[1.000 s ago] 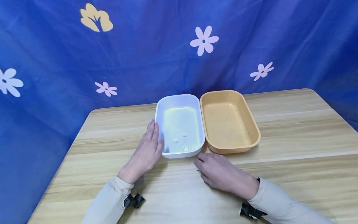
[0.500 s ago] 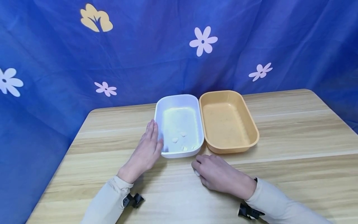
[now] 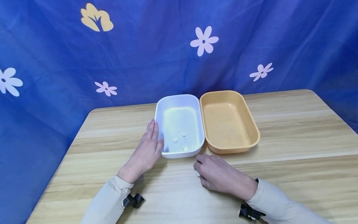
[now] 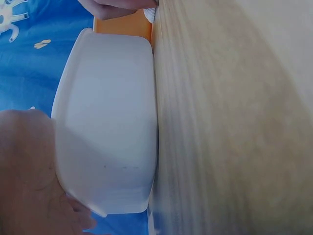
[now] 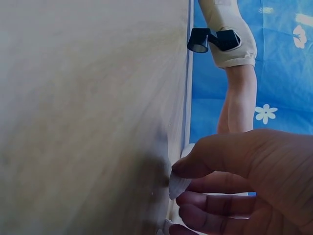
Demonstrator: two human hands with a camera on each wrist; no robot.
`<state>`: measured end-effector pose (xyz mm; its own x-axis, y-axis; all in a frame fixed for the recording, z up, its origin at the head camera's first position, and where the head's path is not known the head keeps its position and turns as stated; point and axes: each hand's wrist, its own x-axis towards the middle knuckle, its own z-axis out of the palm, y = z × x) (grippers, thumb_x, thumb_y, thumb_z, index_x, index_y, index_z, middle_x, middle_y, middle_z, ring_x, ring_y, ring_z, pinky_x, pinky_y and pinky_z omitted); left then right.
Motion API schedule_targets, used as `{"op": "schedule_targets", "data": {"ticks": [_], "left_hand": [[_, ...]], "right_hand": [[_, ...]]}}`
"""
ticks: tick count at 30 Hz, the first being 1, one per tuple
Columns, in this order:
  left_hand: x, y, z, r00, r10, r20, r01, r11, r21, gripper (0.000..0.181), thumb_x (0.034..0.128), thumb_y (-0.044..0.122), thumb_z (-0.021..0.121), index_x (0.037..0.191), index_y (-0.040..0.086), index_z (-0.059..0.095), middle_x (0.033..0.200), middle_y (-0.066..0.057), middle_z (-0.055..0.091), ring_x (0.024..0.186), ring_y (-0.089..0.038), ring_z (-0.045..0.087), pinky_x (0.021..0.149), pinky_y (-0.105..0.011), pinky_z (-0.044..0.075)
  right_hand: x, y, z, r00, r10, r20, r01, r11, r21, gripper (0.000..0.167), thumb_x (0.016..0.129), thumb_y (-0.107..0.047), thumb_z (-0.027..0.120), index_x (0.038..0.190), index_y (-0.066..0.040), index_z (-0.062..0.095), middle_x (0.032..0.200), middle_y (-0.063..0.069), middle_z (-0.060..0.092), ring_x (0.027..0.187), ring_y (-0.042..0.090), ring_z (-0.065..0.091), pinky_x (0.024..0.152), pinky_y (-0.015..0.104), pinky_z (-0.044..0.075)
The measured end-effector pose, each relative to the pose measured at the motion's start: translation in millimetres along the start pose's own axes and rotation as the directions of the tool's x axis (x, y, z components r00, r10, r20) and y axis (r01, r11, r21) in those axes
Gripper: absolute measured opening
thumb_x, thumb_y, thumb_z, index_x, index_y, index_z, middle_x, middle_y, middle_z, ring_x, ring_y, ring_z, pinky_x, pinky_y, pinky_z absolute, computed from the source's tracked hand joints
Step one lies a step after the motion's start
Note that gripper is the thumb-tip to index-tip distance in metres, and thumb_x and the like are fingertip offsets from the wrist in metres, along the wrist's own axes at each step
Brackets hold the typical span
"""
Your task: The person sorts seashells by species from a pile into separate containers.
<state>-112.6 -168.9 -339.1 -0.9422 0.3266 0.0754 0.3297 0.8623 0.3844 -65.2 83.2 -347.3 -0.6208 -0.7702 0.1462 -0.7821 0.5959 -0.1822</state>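
Right hand (image 3: 216, 174) pinching white shell (image 5: 179, 187), kind uncertain, partly hidden, beside white tray (image 3: 179, 155) on table (image 3: 293, 124). Left hand (image 3: 144, 152), fingers straight, resting against white tray. Fingertip-only grip risking drop; sideways push risking sliding.

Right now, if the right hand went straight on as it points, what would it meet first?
The right hand would probably meet the near wall of the white tray first, though depth is unclear.
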Motion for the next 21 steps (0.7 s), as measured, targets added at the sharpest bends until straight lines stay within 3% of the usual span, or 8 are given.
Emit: {"op": "schedule_targets", "data": {"ticks": [11,21], "left_hand": [[-1.3,1.7,-1.3,1.0,0.0,-0.001,0.0,1.0,-0.006,0.06,0.1034,0.02,0.031,0.147,-0.015,0.009,0.157,-0.029,0.001,0.145,-0.04,0.003,0.117,-0.054,0.013],[0.3,-0.2,-0.3,1.0,0.01,-0.01,-0.01,1.0,0.003,0.061,0.1032,0.02,0.032,0.147,-0.016,0.01,0.156,-0.03,0.002,0.145,-0.042,0.005,0.116,-0.055,0.013]], "right_hand": [[0.1,-0.3,-0.9,0.999,-0.031,-0.035,0.031,1.0,0.004,0.014,0.082,-0.009,0.066,0.074,-0.014,0.057,0.073,-0.004,0.052,0.062,0.01,0.05,0.056,0.028,0.046],[1.0,-2.5,-5.6,0.998,-0.052,-0.038,0.051,0.999,-0.009,0.011,0.081,-0.012,0.068,0.077,-0.014,0.058,0.074,-0.005,0.051,0.062,0.009,0.049,0.058,0.029,0.046]]}}
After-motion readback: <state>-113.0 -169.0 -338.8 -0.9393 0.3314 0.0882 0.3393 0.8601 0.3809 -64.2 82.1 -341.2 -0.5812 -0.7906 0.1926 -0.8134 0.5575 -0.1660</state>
